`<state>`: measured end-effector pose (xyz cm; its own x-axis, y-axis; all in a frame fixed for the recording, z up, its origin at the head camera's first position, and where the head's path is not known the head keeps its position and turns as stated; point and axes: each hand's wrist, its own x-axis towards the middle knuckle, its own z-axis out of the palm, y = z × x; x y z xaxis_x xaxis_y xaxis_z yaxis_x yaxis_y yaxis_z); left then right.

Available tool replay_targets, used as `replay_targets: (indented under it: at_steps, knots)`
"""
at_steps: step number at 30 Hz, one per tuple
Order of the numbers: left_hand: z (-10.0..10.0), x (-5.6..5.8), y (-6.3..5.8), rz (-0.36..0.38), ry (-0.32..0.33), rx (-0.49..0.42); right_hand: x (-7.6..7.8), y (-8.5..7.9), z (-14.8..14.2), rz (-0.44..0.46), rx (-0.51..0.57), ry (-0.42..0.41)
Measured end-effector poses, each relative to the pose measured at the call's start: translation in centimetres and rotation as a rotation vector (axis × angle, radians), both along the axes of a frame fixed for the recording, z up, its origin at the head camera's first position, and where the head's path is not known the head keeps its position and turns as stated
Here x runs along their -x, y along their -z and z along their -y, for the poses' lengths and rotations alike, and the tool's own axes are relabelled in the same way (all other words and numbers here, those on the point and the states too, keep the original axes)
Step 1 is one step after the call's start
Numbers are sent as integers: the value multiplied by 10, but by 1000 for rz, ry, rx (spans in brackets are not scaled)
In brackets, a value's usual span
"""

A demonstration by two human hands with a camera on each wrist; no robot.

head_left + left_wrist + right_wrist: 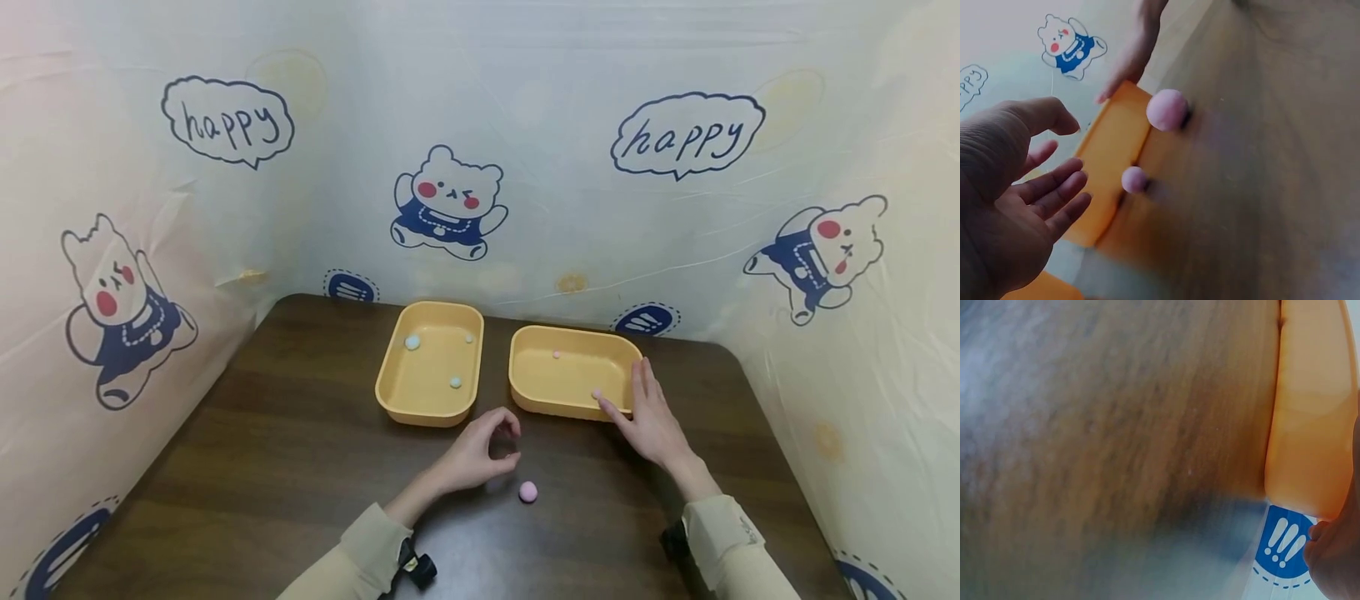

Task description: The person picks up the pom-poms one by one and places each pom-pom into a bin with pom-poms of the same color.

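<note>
My left hand hovers over the table, fingers and thumb curved into a wide C with nothing visibly between them. Just right of its thumb lies a pink ball. The left wrist view shows a larger pink ball and a smaller pink ball on the table, apart from the fingers. With fairly straight fingers, my right hand touches the right end of a yellow tray, its thumb at the front rim. Inside that tray are two small pink balls, one farther back and one near the thumb.
A second yellow tray stands to the left, holding a larger pale blue-green ball and two smaller ones. Both trays sit toward the back of the dark wooden table. A printed curtain encloses the back and sides.
</note>
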<state>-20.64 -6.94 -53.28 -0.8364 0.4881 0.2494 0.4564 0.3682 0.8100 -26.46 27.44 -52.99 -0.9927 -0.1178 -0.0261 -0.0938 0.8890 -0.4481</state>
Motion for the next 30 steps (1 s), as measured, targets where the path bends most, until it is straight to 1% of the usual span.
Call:
replay_targets:
  at_steps: [3,7,8,10,11,12,14,15,17,18,19,23,27,30]
  knots:
    - [3,-2,5,9,2,20,1,0,0,7,-1,5]
    - [5,-5,16,7,23,29,0,0,0,11,-2,10]
    - [5,-4,23,-32,35,21,0,0,1,13,-3,10]
    - [5,-4,31,-69,43,10,0,0,1,16,-5,12]
    - [5,-3,37,-100,41,-2,0,0,1,18,-6,12]
    - [5,-3,39,-112,41,-3,0,0,1,21,-7,13]
    - [3,-1,49,-126,19,-2,0,0,2,24,-10,12]
    - [2,-1,50,-99,6,7,0,0,2,22,-11,12]
    - [0,1,58,-96,-13,22,0,0,2,19,-11,11]
    - [-1,1,58,-84,-19,39,0,0,1,17,-12,10]
    - [-1,3,63,-85,-28,44,0,0,1,16,-13,9]
    - [-1,3,64,-118,-23,51,1,0,2,18,-19,9]
    - [2,2,66,-169,4,34,1,0,2,16,-20,8]
    - [5,0,64,-181,15,17,1,-1,2,9,-21,7]
